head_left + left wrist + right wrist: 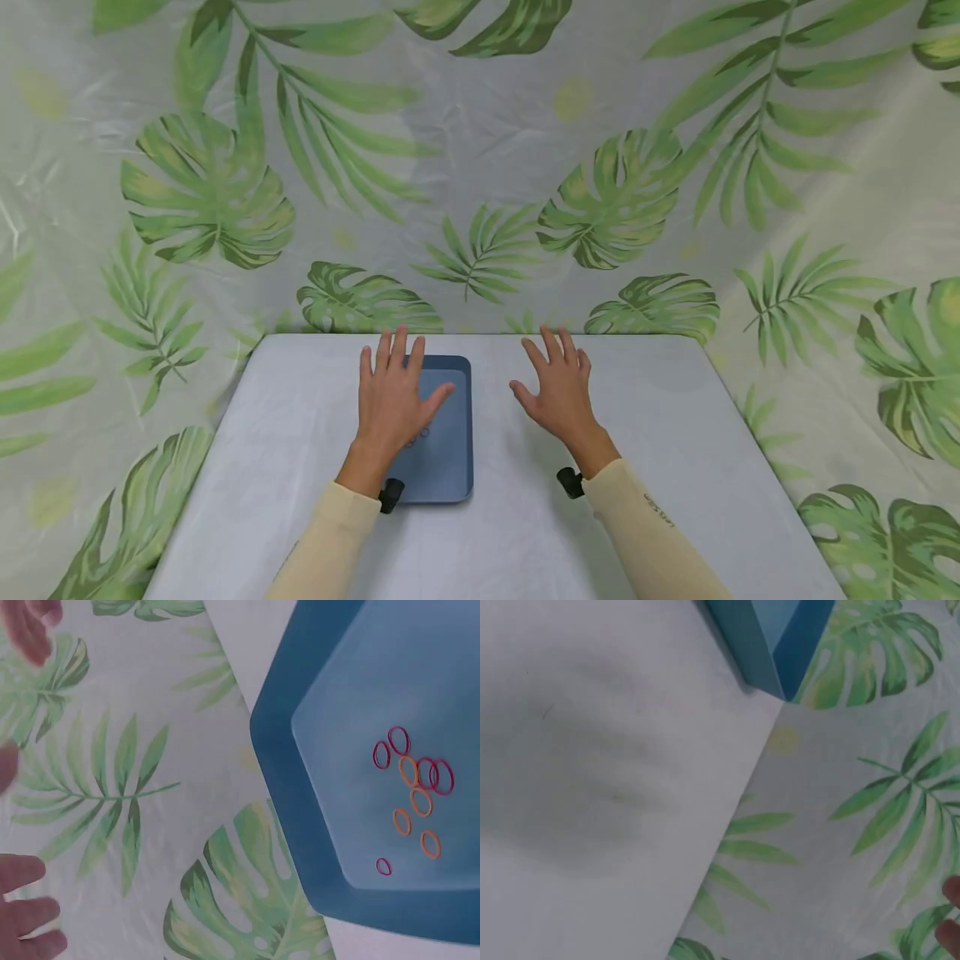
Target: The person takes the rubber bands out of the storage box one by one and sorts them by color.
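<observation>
A blue rectangular tray (446,479) lies on the table, left of the middle. Over its left part hovers my left hand (388,404), fingers spread and straight, holding nothing. Several thin red and orange rings, like small rubber bands (421,802), lie loose on the tray floor; in the head view my left hand hides most of them. To the right of the tray my right hand (561,393) is held over the white tabletop, its fingers extended and nothing in its grasp. Only fingertips (950,937) of it show in the right wrist view.
A white cloth covers the table (660,417), whose far edge meets a leaf-patterned curtain (480,167). The same leafy sheeting shows past both table sides. A dark wrist camera (570,482) sits on each wrist below the hand.
</observation>
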A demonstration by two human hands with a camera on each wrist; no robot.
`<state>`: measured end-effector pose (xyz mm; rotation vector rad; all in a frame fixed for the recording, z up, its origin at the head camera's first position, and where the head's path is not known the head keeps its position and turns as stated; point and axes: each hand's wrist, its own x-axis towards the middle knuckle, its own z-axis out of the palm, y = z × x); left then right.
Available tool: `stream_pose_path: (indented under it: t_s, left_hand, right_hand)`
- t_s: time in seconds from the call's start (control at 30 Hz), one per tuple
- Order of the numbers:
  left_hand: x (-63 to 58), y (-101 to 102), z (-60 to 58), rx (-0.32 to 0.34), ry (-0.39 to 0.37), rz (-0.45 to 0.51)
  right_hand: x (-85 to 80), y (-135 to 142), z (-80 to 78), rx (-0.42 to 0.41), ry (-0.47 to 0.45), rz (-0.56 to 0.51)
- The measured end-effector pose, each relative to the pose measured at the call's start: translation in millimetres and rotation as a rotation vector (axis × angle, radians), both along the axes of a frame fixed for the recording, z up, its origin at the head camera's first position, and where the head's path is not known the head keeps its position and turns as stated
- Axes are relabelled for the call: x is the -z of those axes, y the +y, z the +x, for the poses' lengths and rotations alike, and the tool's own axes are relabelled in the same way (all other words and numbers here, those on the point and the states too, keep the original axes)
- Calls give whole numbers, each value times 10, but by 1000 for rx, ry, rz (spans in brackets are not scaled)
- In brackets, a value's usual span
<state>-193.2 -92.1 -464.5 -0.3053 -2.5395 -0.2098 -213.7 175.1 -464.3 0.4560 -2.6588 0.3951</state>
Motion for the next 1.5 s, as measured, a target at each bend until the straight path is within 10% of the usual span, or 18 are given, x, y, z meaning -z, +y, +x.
stream_pose_path:
  t_s: [0.2,0.43,1.13,1.5]
  left_hand:
    - [-7,-35,39,158,66,107]
    - [18,-219,134,255,-29,145]
    - [778,-935,296,-20,-586,492]
    - [1072,-1022,314,-166,-865,838]
  right_hand:
    - [-21,26,22,-80,-23,-146]
    - [-28,44,63,-151,-219,-277]
    - [137,24,85,-171,-392,-274]
    - [119,-119,2,-203,-583,-389]
